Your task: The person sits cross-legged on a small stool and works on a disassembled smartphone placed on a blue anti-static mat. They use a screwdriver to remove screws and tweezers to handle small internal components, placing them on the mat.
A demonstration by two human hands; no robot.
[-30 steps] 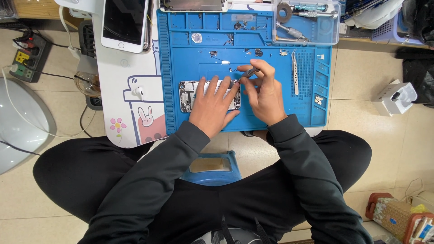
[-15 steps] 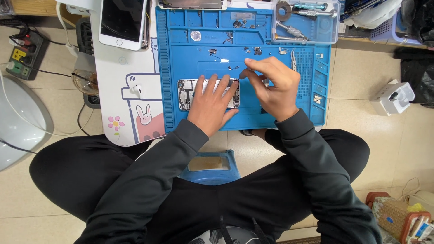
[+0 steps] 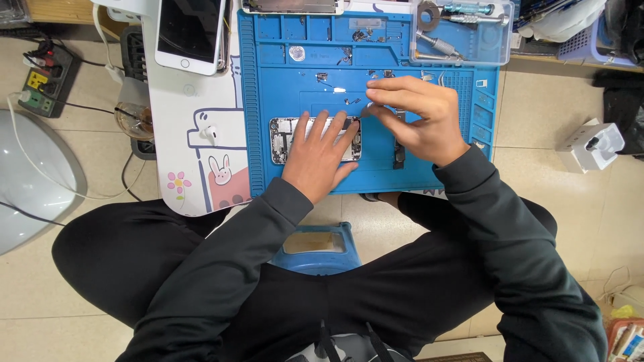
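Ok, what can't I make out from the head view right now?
- Head view: much of the opened phone is covered by the left hand.
- Whatever the right hand pinches is hidden by its fingers; too small to tell.
- Loose parts on the blue mat are too small to identify.
- White phone and clear tool tray are cut off by the top edge.

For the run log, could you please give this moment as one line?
left hand: flat on opened phone | right hand: pinching small part, unclear | surface: blue mat
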